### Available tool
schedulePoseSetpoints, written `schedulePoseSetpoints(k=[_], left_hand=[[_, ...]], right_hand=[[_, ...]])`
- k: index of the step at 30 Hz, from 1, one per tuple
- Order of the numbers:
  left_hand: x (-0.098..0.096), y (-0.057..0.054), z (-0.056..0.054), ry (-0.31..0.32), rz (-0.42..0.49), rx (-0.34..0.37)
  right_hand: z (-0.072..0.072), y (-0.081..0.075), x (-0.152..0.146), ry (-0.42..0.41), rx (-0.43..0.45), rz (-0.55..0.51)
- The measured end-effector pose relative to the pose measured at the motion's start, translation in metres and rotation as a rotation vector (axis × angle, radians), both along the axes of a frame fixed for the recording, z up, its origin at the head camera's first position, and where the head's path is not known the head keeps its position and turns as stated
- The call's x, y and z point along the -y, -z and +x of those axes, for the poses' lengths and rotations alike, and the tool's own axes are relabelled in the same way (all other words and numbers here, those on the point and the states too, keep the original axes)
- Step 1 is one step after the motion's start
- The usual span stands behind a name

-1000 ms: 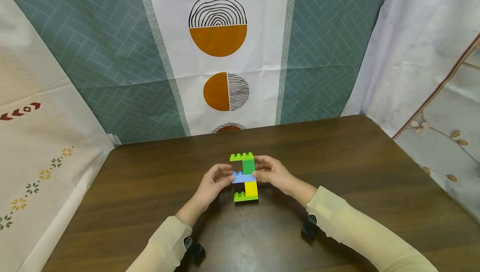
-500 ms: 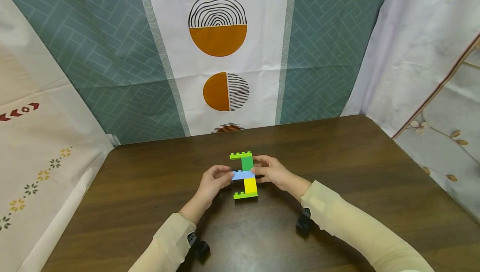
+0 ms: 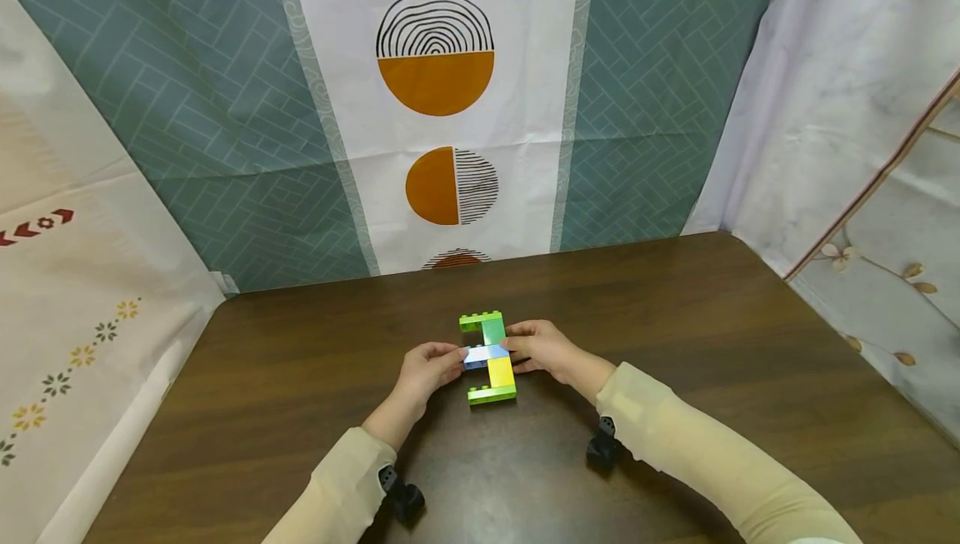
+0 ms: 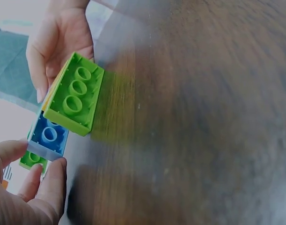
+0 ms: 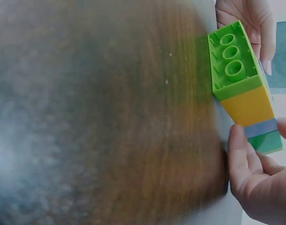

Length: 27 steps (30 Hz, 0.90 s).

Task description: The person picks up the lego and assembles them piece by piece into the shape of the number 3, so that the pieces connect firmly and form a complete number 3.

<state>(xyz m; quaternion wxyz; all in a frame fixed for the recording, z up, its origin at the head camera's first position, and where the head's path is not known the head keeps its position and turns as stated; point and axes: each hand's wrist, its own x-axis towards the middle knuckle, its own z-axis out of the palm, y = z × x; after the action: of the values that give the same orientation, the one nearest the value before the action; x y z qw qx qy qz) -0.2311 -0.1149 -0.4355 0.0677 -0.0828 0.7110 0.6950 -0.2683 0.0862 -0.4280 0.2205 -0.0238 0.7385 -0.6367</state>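
Note:
A joined stack of toy building bricks is held between my two hands over the table. It has a lime brick (image 3: 491, 394) at the near end, then a yellow brick (image 3: 501, 372), a light blue brick (image 3: 483, 353), a green brick (image 3: 492, 330) and another lime brick (image 3: 472, 323). My left hand (image 3: 422, 375) pinches the blue brick's left end between thumb and fingers. At its right end, my right hand (image 3: 552, 351) pinches the stack by the blue brick. Hollow tubes under the near lime brick (image 4: 76, 96) show in both wrist views.
The brown wooden table (image 3: 315, 319) spreads around the hands. Patterned cloth (image 3: 637, 94) hangs behind it, with more cloth at both sides. A small black device (image 3: 408, 502) is strapped at the left cuff, another black device (image 3: 602, 448) at the right.
The brick stack has tilted in the hands: the blue brick's studs no longer show from above, and its underside does. My right forearm has shifted slightly left.

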Motion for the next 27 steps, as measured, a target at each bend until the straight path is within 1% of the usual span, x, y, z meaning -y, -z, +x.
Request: schedulePoseSetpoints(k=[6, 9, 12, 17, 23, 27], left_hand=[[0.0006, 0.003, -0.0005, -0.005, -0.021, 0.018], [0.0012, 0.0035, -0.0003, 0.003, -0.029, 0.019], [0.0022, 0.0036, -0.0001, 0.01, -0.034, 0.035], [0.003, 0.0036, 0.0012, 0.004, -0.024, 0.048], [0.0029, 0.005, 0.0018, -0.008, -0.011, 0.063], [0.0037, 0.0057, 0.0005, -0.01, -0.016, 0.066]], right_hand=[[-0.0007, -0.0026, 0.0033, 0.013, 0.01, 0.044], [-0.0002, -0.0034, 0.0039, 0.017, 0.007, 0.064], [-0.0003, -0.0029, 0.0048, 0.021, 0.004, 0.084], [0.0001, -0.0026, 0.0071, 0.04, 0.009, 0.11], [0.0033, -0.002, 0.0083, 0.054, -0.007, 0.16], [0.0035, -0.0005, 0.0094, 0.056, -0.007, 0.162]])
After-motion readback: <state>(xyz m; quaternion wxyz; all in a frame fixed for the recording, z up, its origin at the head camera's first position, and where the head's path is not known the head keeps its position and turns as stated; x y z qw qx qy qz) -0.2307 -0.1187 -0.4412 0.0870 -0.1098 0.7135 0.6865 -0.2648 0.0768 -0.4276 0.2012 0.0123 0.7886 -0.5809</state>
